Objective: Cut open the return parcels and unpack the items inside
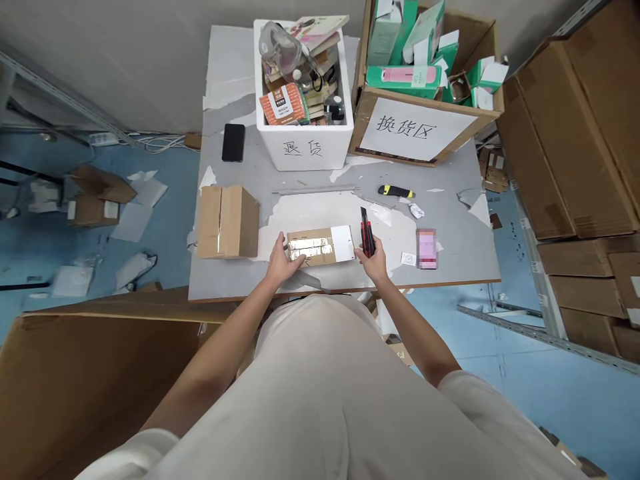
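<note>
A flat brown cardboard box (pixel 313 248), taped across the top and bearing a white label on its right part, lies in front of me near the table's front edge. My left hand (pixel 285 262) grips its left end, thumb on top. At the box's right end is my right hand (pixel 374 262), closed round a red and black box cutter (pixel 367 235) that points away from me. Fingers of that hand also touch the box's right edge. Whether the cutter's blade is out, I cannot tell.
A closed carton (pixel 230 223) stands left, below a black phone (pixel 233 143). Behind are a white bin (pixel 305 150) of mixed goods and a carton (pixel 425 130) of green boxes. A yellow-black cutter (pixel 396 191) and a pink item (pixel 427 249) lie right. A large open carton (pixel 100 373) is lower left.
</note>
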